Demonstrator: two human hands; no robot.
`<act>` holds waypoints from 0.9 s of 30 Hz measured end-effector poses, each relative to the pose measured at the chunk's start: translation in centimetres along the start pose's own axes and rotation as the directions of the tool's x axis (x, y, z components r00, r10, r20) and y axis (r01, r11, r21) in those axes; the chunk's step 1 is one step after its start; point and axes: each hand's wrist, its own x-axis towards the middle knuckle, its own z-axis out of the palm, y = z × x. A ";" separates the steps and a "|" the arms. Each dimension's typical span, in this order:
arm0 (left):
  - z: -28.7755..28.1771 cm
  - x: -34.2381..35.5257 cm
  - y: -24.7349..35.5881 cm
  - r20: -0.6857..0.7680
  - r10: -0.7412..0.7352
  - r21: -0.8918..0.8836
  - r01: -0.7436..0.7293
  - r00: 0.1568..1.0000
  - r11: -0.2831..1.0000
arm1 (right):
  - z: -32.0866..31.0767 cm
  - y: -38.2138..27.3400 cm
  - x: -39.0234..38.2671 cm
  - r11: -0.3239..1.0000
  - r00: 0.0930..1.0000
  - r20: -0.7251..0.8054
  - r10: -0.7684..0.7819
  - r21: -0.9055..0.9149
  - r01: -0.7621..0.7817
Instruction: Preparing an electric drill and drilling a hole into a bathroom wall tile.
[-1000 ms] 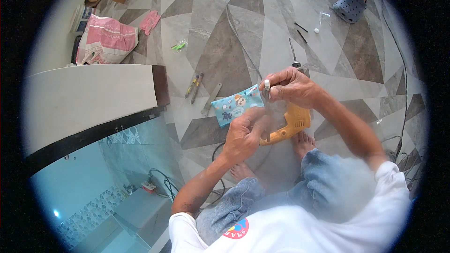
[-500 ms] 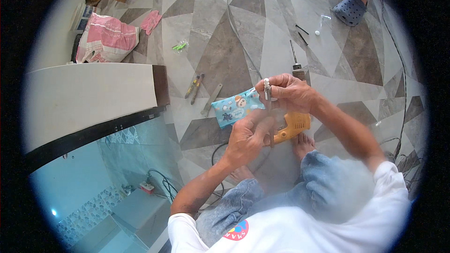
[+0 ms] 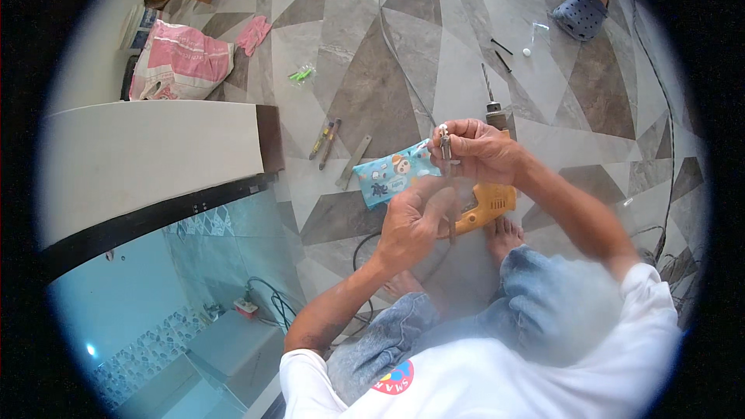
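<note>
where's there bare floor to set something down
Bare floor lies between the green pieces and grey cable, and right of the drill bit, below the screws. Crowded: around the left hand and right hand, by the blue pack and yellow drill.

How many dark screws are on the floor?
2 in view, close together left of the small white round piece: an upper screw and a lower screw just below it in the picture. Others could be hidden.

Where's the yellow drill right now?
In the head view, the yellow drill is right of centre, partly hidden behind the person's right hand, with the blue packet to its left and a bare foot just below it.
</note>
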 end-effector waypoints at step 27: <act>-0.3 0.8 -1.2 0.049 -0.065 -0.112 0.070 0.997 0.991 | 0.0 -0.1 0.1 1.000 1.000 0.022 -0.007 -0.005 0.007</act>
